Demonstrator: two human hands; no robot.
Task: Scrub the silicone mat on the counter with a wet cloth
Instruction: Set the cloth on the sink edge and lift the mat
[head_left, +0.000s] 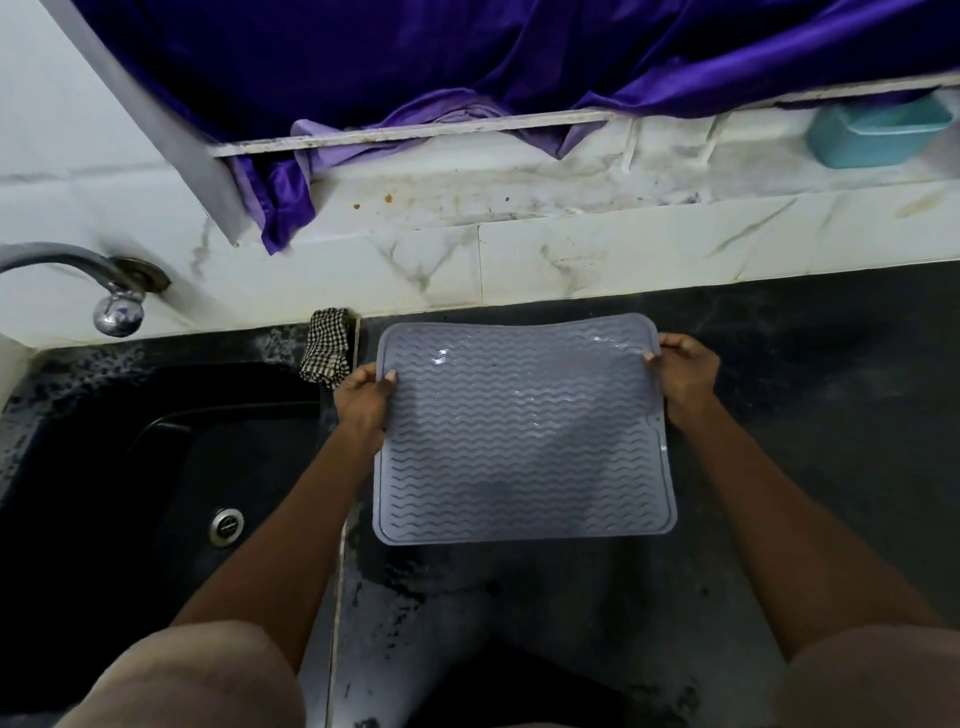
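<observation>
A grey silicone mat (524, 441) with a wavy ribbed pattern lies over the dark counter (805, 415), its surface glistening with wet patches near the far edge. My left hand (361, 397) pinches the mat's left edge, thumb on top. My right hand (685, 371) grips the far right corner, where the mat looks slightly lifted. A black-and-white checkered cloth (326, 347) lies bunched on the counter by the wall, just beyond my left hand, touched by neither hand.
A black sink (156, 467) with a metal drain (226, 526) sits to the left, a chrome tap (98, 283) above it. Purple curtain fabric (415, 67) hangs over the tiled ledge. A teal plastic container (878, 132) stands on the ledge at far right.
</observation>
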